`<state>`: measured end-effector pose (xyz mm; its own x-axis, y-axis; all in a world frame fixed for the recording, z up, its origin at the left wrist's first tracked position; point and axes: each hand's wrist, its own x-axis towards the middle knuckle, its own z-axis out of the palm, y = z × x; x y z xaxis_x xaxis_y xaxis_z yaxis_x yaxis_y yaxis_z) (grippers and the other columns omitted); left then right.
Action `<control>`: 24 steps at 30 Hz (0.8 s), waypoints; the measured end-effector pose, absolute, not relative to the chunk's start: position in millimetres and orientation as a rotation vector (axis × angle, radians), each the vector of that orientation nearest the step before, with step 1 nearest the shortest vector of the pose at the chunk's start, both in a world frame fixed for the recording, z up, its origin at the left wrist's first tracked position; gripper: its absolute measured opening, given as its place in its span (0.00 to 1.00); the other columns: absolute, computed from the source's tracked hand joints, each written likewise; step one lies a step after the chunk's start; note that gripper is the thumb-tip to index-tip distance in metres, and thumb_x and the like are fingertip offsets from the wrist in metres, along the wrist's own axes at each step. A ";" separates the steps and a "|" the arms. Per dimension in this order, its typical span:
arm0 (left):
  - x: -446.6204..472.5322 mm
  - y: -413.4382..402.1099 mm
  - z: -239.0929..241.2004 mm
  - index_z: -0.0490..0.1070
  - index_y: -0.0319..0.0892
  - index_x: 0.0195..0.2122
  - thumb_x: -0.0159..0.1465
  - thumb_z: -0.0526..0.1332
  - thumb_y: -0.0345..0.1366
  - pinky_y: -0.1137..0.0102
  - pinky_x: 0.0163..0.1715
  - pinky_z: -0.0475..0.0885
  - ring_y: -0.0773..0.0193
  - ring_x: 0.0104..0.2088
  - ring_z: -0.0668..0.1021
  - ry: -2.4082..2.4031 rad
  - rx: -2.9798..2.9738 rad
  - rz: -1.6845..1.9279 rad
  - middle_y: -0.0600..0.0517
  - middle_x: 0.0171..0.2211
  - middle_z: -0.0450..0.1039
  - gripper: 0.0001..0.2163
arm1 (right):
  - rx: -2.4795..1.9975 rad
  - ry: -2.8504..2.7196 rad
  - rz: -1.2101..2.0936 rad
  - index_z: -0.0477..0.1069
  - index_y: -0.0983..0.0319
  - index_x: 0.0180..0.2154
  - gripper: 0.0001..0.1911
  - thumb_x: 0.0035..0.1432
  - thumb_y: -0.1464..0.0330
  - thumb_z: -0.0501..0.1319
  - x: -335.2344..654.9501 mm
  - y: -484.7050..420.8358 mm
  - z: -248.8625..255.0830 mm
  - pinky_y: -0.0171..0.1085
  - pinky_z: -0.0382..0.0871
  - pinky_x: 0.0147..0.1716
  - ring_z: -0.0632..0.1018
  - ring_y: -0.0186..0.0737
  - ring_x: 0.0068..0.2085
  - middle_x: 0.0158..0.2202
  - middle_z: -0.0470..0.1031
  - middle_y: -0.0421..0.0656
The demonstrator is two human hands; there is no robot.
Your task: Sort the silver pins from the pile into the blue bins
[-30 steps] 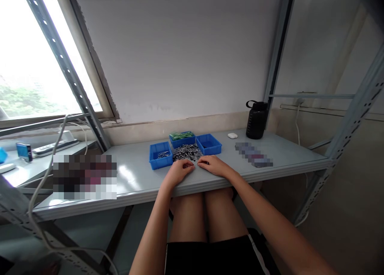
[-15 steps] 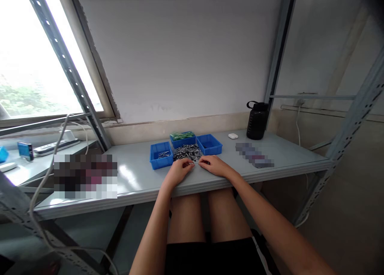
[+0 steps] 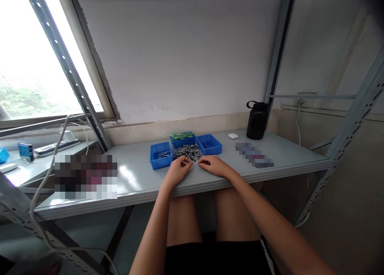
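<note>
A pile of small dark metal pins [image 3: 187,151] lies on the grey table [image 3: 141,175], between three blue bins. My left hand [image 3: 177,171] rests at the pile's near edge with its fingers curled together, pinching at the pins. My right hand [image 3: 214,165] lies beside it, fingers bent and tips touching the near right edge of the pile. What either hand holds is too small to make out. The left blue bin [image 3: 161,155] holds a few pins, the back bin [image 3: 181,138] holds green parts, and the right bin [image 3: 209,143] looks almost bare.
A black water bottle [image 3: 257,120] stands at the back right beside a metal rack post [image 3: 277,47]. A small white object [image 3: 233,136] lies near it. Blurred patches sit on the table left and right. A power strip [image 3: 55,145] and cables are on the left shelf.
My left hand's fingers have shifted slightly at the pile's near edge, and my right hand has barely moved. My knees have spread a little under the table.
</note>
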<state>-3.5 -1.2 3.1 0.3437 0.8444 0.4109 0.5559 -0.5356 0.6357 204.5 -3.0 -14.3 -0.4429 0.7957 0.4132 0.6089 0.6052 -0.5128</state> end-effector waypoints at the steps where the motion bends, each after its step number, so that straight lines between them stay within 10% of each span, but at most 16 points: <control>1: -3.6 -0.9 2.8 0.71 0.38 0.32 0.64 0.61 0.40 0.66 0.36 0.70 0.64 0.32 0.75 1.243 2.217 1.050 0.53 0.30 0.73 0.09 | -1.108 -2.198 0.383 0.73 0.64 0.40 0.12 0.65 0.62 0.58 204.6 -3.1 -14.2 0.43 0.72 0.42 0.77 0.38 0.39 0.38 0.76 0.42; 24: -5.9 0.2 -0.4 0.72 0.37 0.34 0.67 0.59 0.41 0.66 0.35 0.73 0.64 0.32 0.77 1.210 2.235 0.971 0.53 0.31 0.74 0.11 | -1.139 -2.204 0.368 0.72 0.64 0.41 0.11 0.65 0.63 0.58 203.3 -3.7 -13.0 0.44 0.72 0.42 0.77 0.38 0.39 0.39 0.76 0.43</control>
<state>-5.9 0.2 -0.4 0.3778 0.8447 0.3791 0.5533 -0.5343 0.6391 203.3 -3.7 -13.0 -0.4333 0.8077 0.3998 0.6341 0.5884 -0.5017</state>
